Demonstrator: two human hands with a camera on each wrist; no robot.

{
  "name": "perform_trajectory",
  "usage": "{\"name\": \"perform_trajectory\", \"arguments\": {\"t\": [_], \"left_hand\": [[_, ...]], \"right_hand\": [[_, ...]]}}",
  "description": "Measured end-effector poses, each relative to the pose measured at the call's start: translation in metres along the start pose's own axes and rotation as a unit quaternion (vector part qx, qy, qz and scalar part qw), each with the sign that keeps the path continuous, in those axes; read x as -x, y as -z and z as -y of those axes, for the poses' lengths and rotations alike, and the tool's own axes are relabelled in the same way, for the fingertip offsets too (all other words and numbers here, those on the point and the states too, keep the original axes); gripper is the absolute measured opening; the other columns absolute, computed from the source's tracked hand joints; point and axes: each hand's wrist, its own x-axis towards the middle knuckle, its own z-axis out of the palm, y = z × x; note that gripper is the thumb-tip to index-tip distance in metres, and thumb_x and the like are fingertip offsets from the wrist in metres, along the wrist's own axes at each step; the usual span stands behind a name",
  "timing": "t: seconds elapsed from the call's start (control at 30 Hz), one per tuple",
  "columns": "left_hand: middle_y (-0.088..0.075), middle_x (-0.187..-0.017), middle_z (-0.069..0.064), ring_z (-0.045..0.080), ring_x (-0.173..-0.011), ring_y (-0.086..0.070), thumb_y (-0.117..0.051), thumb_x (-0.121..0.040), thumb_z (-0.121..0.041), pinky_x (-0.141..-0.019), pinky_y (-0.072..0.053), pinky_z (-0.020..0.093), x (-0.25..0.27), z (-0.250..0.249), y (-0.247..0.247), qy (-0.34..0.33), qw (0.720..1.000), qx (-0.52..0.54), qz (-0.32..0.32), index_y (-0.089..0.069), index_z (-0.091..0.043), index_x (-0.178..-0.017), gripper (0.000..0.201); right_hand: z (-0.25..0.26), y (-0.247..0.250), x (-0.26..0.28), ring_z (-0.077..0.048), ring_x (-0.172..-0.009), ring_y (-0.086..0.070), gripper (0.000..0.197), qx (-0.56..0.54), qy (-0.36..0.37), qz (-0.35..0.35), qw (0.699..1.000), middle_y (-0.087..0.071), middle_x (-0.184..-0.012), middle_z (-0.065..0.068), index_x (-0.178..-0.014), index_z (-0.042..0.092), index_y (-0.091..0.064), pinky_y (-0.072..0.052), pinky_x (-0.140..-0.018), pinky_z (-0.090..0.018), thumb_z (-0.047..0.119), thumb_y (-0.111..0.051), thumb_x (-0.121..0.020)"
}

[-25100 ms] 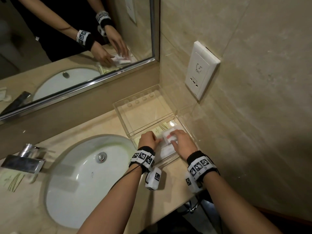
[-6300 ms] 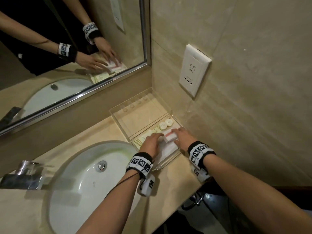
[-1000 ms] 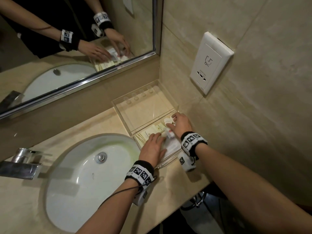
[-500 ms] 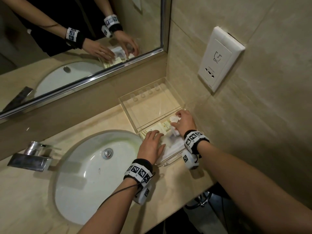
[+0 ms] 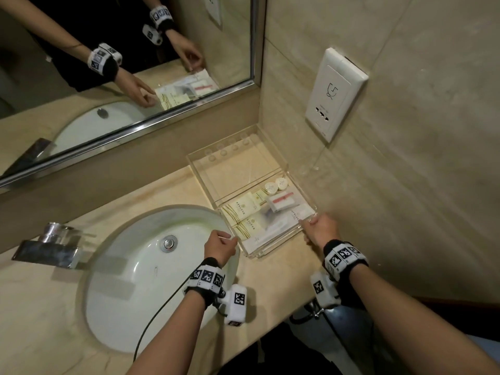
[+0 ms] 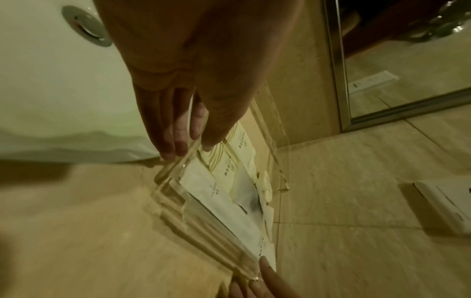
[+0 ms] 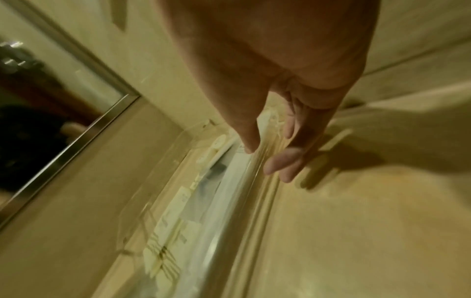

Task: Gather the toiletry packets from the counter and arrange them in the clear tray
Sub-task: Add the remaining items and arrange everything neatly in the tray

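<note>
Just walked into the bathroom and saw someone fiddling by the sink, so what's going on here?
A person is tidying hotel toiletry packets into a clear acrylic tray on the beige stone counter, in the corner beside the white oval sink. The packets, a white box with a red stripe and two small round white caps already lie inside. The left hand pinches the tray's near-left edge, and the right hand holds its near-right corner, apparently to straighten it.

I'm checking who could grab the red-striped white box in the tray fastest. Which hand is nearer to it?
Right. The right hand grips the clear tray at its near right corner, just below the red-striped box. The left hand pinches the near left corner, beyond the yellow packets.
</note>
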Motion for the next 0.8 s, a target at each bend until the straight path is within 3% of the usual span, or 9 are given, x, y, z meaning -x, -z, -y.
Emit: {"name": "perform_trajectory", "arguments": {"t": [0.07,0.13,0.23,0.33,0.5,0.7,0.8], "left_hand": [[-0.066,-0.077,0.013,0.024,-0.062,-0.065,-0.069,-0.083,-0.015,-0.082,-0.058,0.043,0.000,0.002,-0.003,0.026,0.999,0.028,0.025,-0.055,-0.003,-0.099,0.024],[-0.065,-0.072,0.017,0.026,-0.058,-0.064,-0.069,-0.082,-0.008,-0.081,-0.059,0.046,0.000,0.003,-0.006,0.056,0.995,0.067,0.039,-0.056,0.001,-0.104,0.028],[-0.063,-0.068,0.020,0.022,-0.047,-0.061,-0.067,-0.081,0.002,-0.067,-0.061,0.038,0.005,0.002,-0.008,0.082,0.988,0.123,0.047,-0.054,0.003,-0.113,0.034],[-0.062,-0.065,0.015,0.017,-0.042,-0.060,-0.064,-0.081,0.007,-0.069,-0.061,0.040,0.006,0.000,-0.012,0.084,0.986,0.134,0.047,-0.054,-0.005,-0.121,0.042],[-0.070,-0.065,0.012,0.029,-0.062,-0.068,-0.064,-0.077,0.005,-0.083,-0.059,0.045,0.003,0.006,-0.014,0.050,0.992,0.118,0.018,-0.054,-0.009,-0.133,0.058],[-0.073,-0.072,0.010,0.029,-0.072,-0.072,-0.070,-0.076,-0.002,-0.083,-0.059,0.043,0.000,0.005,-0.010,0.018,0.992,0.125,-0.003,-0.056,-0.012,-0.132,0.059],[-0.073,-0.077,0.013,0.028,-0.072,-0.071,-0.070,-0.075,-0.001,-0.080,-0.060,0.044,-0.005,0.005,-0.007,0.011,0.992,0.125,-0.011,-0.056,-0.011,-0.132,0.060]], "right_hand": [[-0.008,-0.006,-0.003,-0.026,-0.053,-0.066,0.028,-0.087,-0.070,0.054,0.992,-0.068,-0.065,-0.012,-0.075,0.007,-0.057,-0.058,-0.060,-0.041,0.027,-0.077,-0.081],[-0.010,-0.010,-0.008,-0.026,-0.054,-0.065,0.029,-0.135,-0.095,0.083,0.983,-0.066,-0.062,-0.009,-0.072,0.007,-0.056,-0.056,-0.063,-0.037,0.023,-0.079,-0.079],[-0.003,-0.014,-0.006,-0.020,-0.045,-0.060,0.025,-0.192,-0.111,0.088,0.971,-0.062,-0.068,-0.014,-0.075,0.003,-0.051,-0.048,-0.045,-0.028,0.012,-0.071,-0.087],[0.002,-0.019,-0.004,-0.011,-0.035,-0.057,0.023,-0.242,-0.128,0.071,0.959,-0.056,-0.078,-0.014,-0.079,0.010,-0.046,-0.044,-0.035,-0.018,0.004,-0.065,-0.090],[0.007,-0.021,0.001,-0.028,-0.086,-0.061,0.021,-0.330,-0.162,0.062,0.928,-0.058,-0.097,-0.018,-0.082,0.011,-0.046,-0.055,-0.042,-0.023,-0.002,-0.061,-0.089],[0.015,-0.023,0.008,-0.029,-0.089,-0.061,0.016,-0.347,-0.157,0.066,0.922,-0.060,-0.106,-0.024,-0.093,0.011,-0.049,-0.053,-0.041,-0.022,0.000,-0.061,-0.090],[0.023,-0.024,0.012,-0.031,-0.099,-0.064,0.026,-0.358,-0.153,0.069,0.918,-0.061,-0.120,-0.026,-0.113,0.008,-0.049,-0.056,-0.043,-0.024,0.000,-0.060,-0.091]]}}
